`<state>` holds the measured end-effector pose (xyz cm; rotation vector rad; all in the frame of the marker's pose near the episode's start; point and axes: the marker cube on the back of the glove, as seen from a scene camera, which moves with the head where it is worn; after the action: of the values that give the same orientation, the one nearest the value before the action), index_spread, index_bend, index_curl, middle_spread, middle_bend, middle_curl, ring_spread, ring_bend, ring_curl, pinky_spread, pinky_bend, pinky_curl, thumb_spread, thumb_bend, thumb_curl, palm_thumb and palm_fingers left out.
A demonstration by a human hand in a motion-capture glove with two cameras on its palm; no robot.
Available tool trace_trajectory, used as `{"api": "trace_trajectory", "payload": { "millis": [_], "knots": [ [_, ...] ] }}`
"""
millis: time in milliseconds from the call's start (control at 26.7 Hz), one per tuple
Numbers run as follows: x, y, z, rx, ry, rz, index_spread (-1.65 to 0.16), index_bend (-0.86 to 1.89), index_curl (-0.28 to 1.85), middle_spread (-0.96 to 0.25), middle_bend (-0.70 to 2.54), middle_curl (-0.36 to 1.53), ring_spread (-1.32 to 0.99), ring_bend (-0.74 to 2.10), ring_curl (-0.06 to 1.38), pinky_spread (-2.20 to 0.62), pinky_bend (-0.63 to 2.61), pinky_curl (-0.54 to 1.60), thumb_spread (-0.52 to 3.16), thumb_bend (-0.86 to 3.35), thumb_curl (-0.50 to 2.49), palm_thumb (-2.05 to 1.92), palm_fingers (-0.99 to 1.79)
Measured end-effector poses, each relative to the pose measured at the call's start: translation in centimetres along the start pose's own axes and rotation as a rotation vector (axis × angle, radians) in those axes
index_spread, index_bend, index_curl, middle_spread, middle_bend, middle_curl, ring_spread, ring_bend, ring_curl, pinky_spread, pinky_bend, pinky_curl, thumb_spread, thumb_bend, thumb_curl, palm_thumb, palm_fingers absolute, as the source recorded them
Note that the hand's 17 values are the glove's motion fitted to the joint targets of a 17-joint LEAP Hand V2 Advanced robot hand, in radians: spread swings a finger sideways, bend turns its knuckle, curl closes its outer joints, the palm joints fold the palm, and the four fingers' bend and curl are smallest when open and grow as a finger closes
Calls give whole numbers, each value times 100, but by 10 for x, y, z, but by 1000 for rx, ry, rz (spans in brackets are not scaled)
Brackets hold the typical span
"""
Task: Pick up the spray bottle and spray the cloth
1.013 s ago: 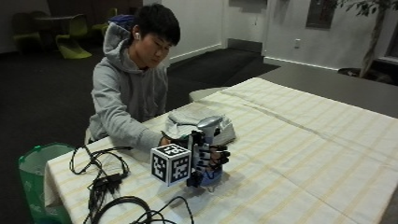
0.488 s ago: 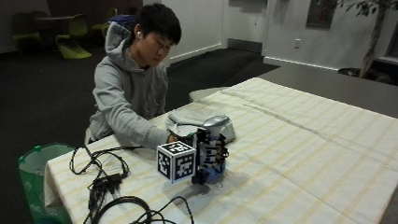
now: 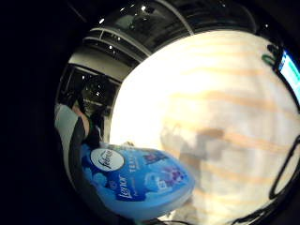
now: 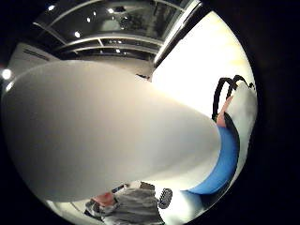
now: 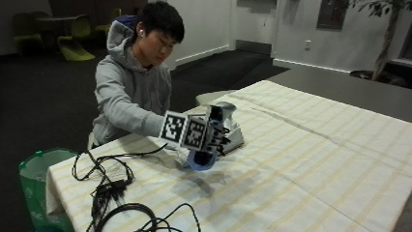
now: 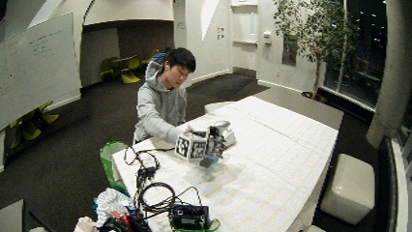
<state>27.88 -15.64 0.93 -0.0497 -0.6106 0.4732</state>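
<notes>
A person in a grey hoodie sits at a table covered with a pale striped tablecloth. The gloved right hand has its fingers curled around a spray bottle, which is lifted clear of the tablecloth and tilted, with its blue base low toward 7 o'clock and its pale grey head up toward 1 o'clock. The bottle's shadow lies on the tablecloth just below it, toward 6 o'clock. In the little finger side palm view the bottle's blue label sits close to the palm with the striped tablecloth spread out beyond it; in the thumb side palm view the pale neck of the bottle fills most of the frame. A folded light cloth lies on the table just behind the hand, toward 1 o'clock. Black cables trail over the near corner of the table at 8 o'clock, beside a green bin standing off the table's edge.
</notes>
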Motion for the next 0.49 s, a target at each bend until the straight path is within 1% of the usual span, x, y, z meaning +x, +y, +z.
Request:
{"api": "trace_trajectory", "payload": {
  "millis": [188,338,488],
  "knots": [
    [-62,26,-21,-153,359,-103,-18,50,50,-7,58,48,-17,50,42,-28,37,39,7,-4,63,101,141],
    [-105,50,-29,-218,688,-179,-18,51,51,-7,59,48,-17,51,43,-29,37,40,4,-4,64,101,141],
    [-111,75,-13,-261,946,-214,-18,51,52,-8,60,48,-17,52,43,-29,38,40,2,-4,65,100,141]
  ]
}}
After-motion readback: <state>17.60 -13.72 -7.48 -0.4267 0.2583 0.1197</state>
